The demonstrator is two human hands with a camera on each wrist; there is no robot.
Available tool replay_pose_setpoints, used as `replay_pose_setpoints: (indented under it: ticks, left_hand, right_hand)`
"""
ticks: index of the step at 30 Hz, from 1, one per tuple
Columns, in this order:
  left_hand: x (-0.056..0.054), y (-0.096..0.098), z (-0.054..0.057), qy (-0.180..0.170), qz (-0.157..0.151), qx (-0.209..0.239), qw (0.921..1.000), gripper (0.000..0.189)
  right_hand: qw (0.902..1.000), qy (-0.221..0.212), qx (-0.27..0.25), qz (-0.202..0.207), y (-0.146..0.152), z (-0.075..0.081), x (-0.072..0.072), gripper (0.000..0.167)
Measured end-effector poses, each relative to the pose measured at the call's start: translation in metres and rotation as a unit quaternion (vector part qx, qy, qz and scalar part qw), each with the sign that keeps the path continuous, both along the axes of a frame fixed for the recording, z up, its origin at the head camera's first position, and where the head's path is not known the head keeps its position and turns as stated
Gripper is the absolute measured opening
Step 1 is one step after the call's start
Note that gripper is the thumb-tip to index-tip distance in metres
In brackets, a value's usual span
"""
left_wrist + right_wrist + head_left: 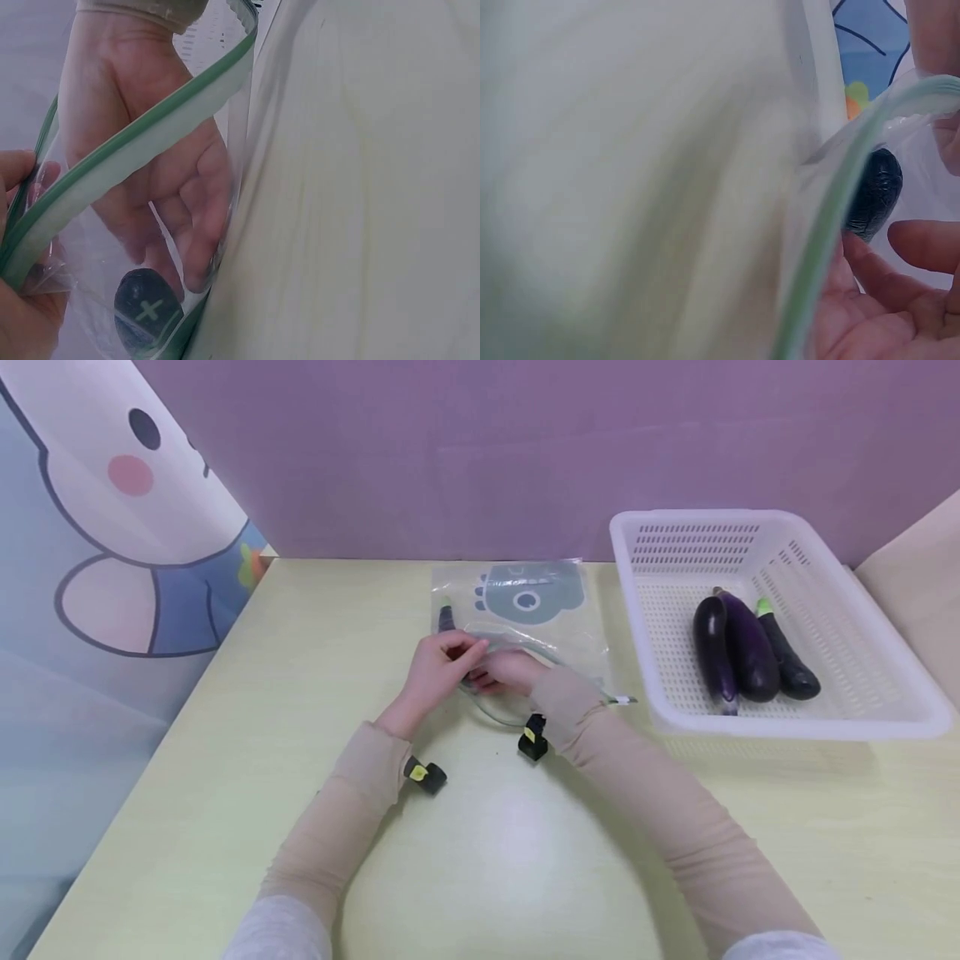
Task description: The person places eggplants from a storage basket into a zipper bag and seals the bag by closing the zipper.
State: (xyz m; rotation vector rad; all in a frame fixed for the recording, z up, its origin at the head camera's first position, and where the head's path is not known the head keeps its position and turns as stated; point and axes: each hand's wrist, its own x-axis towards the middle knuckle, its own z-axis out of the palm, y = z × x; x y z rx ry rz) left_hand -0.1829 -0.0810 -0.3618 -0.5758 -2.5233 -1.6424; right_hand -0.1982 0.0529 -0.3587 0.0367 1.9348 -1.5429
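A clear zip bag (525, 597) with a printed animal figure lies on the table, its mouth spread towards me. My left hand (435, 668) pinches the bag's edge by the green zip strip (135, 146). Through the mouth reaches my right hand (513, 670), its fingers loosely extended inside the plastic in the left wrist view. Just past those fingertips is a dark eggplant (146, 307) inside the bag, its rounded end facing the opening. From above, only the eggplant's far part (446, 619) shows beyond my left hand.
A white plastic basket (795, 727) stands at the right, holding several eggplants (750, 647) side by side. Behind the table (480, 860) rises a purple wall (450, 460). A cartoon-printed cloth (120, 593) hangs on the left. Small black wrist cameras (532, 739) sit below both wrists.
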Motion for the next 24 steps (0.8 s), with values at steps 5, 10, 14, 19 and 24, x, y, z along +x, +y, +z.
replay_pose_setpoints:
  ticks: [5, 10, 14, 19, 24]
  left_hand:
    - [0.001, 0.0, 0.001, -0.003, 0.002, 0.004, 1.0, 0.019]
    - [0.0, 0.0, 0.001, -0.001, 0.001, 0.001, 1.0, 0.02]
    - [0.0, 0.001, 0.001, 0.002, 0.0, -0.001, 1.0, 0.019]
    - [-0.001, 0.0, 0.0, 0.001, 0.003, -0.002, 1.0, 0.019]
    - [-0.001, -0.001, -0.001, -0.001, 0.001, -0.002, 1.0, 0.019]
  right_hand:
    - [0.9998, 0.007, 0.015, 0.008, 0.003, 0.002, 0.004, 0.04]
    - [0.9985, 0.031, 0.04, 0.022, 0.009, 0.003, 0.009, 0.034]
    - [0.9929, 0.074, 0.069, 0.062, 0.015, 0.007, 0.013, 0.018]
    - [0.9773, 0.12, 0.121, 0.126, 0.02, 0.013, 0.018, 0.018]
    - [0.9576, 0.165, 0.163, 0.171, 0.023, 0.018, 0.025, 0.029]
